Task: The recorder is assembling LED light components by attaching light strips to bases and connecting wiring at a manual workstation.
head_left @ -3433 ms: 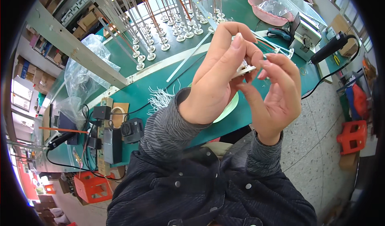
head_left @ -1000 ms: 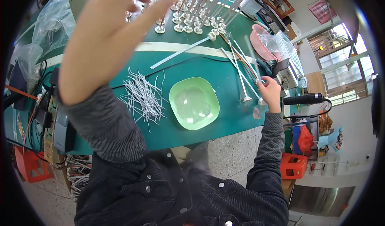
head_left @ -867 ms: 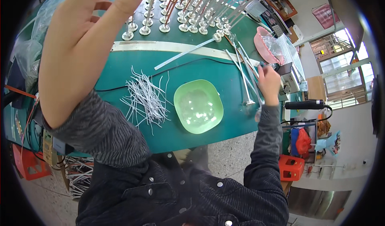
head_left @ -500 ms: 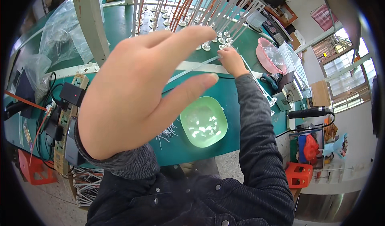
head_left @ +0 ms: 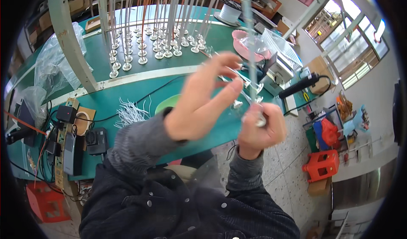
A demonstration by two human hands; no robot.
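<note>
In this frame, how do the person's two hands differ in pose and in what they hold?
The right hand is closed in a fist around the base of a thin upright rod; the left hand is open, fingers spread, holding nothing visible. The left hand sits higher and is motion-blurred; the right hand looks steadier. Both are raised over the green table.

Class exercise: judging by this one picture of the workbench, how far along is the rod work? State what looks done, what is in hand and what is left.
Done: many rods with round bases stand in rows on the green table. In hand: the right hand grips one upright rod; the left hand, blurred, is open beside it. Left: a pile of white wires and several rods lying flat.
</note>
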